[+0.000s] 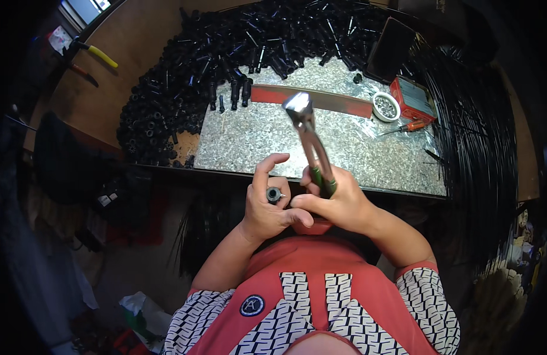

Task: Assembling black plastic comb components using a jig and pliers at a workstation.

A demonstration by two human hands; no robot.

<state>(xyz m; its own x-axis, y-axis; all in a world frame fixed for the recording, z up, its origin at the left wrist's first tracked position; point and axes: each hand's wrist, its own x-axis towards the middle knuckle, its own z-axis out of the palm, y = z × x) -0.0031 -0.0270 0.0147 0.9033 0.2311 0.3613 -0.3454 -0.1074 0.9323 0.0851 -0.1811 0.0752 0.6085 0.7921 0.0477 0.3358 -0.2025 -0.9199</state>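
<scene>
Left hand (268, 204) clenched around a small black cylindrical part (274, 194), open end facing up, index finger raised. The part sits in front of the near edge of the granite slab (255, 139), close to the chest. Right hand (338, 201) grips the green-handled pliers (312, 142) by the handles, fist closed, thumb reaching across to touch the left hand just beside the part. Pliers stand tilted, metal head up and away, over the middle of the slab; whether the head is closed cannot be told.

The slab lies on a brown wooden table (107, 94). Big pile of black cylindrical parts (226, 47) covers the far edge and left side of the slab, spilling onto the table. A few single parts stand upright near the left end of a red flat bar (320, 99), which lies across the slab's far half. Right of the bar: small white round dish (386, 106) holding small pieces, then a red box (413, 97) near the far right corner. Orange-handled screwdriver (403, 127) lies just in front of the dish. Dark tray (391, 50) leans at the far right. Bundle of black thin rods (480, 142) runs along the right edge. Yellow-handled tool (96, 53) and red-handled tool (81, 72) lie at the table's far left corner.
</scene>
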